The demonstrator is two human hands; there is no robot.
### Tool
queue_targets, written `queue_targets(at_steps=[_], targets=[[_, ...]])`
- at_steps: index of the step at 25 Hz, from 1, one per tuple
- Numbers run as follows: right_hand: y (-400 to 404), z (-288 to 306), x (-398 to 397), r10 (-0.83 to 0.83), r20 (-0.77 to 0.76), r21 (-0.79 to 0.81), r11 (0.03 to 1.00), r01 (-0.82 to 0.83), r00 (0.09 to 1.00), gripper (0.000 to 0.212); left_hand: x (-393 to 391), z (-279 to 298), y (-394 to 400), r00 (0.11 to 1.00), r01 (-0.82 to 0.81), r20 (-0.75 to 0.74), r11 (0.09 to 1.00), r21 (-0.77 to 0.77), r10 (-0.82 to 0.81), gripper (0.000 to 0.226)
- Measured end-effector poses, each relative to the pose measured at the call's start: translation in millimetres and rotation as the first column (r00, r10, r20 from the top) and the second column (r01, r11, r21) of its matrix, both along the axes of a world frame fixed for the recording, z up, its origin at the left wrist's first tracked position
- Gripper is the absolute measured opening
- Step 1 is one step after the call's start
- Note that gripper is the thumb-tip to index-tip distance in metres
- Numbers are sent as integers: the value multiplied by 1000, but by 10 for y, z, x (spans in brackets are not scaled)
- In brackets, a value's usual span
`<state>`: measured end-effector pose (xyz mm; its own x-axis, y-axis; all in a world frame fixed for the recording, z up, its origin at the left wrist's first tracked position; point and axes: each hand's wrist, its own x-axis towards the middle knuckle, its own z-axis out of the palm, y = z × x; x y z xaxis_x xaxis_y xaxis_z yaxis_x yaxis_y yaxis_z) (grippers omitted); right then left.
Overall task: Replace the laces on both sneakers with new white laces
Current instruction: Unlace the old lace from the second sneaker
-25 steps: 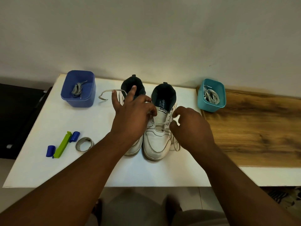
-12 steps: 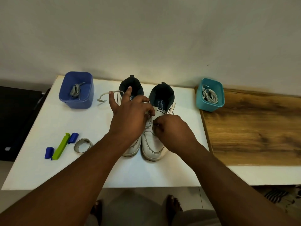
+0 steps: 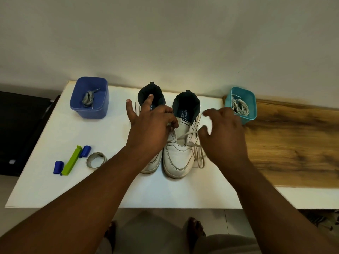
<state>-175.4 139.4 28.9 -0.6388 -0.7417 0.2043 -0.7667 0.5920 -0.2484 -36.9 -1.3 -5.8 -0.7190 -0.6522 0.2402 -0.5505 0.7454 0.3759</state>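
Note:
Two white sneakers stand side by side on the white table (image 3: 82, 180), toes toward me. My left hand (image 3: 152, 129) covers most of the left sneaker (image 3: 150, 167); its thumb and forefinger are spread, and its curled fingers grip the left eyelet edge of the right sneaker (image 3: 179, 154). A worn lace (image 3: 190, 138) crosses the lower eyelets, and its loose ends hang down the shoe's right side. My right hand (image 3: 223, 134) is blurred, just right of that shoe, with the lace running to its thumb.
A blue tub (image 3: 88, 114) at the back left holds a grey old lace (image 3: 88, 98). A teal tub (image 3: 252, 114) at the back right holds coiled white laces (image 3: 240, 106). A green-and-blue clip (image 3: 70, 161) and a tape ring (image 3: 96, 159) lie left. A wooden top (image 3: 293, 143) adjoins on the right.
My right hand reached in to the right sneaker's tongue, then swung out to the right, drawing the lace with it. My left hand stayed over the sneakers.

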Motion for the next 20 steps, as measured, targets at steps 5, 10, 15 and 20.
queue_targets(at_steps=[5,10,15,20], targets=[[-155,-241,251,213,76,245,943,-225,974,15,-3,36,7,998,-21,65,1000,1,21,11],[-27,-94,-53,-118,-51,-107,988,112,992,15,3,31,1,999,-20,49,1000,8,20,13],[-22,-78,-30,-104,48,-63,992,106,993,35,-6,51,22,998,-25,51,1000,8,24,12],[-160,-250,211,197,17,173,965,-197,980,9,6,56,9,998,-29,62,999,22,28,12]])
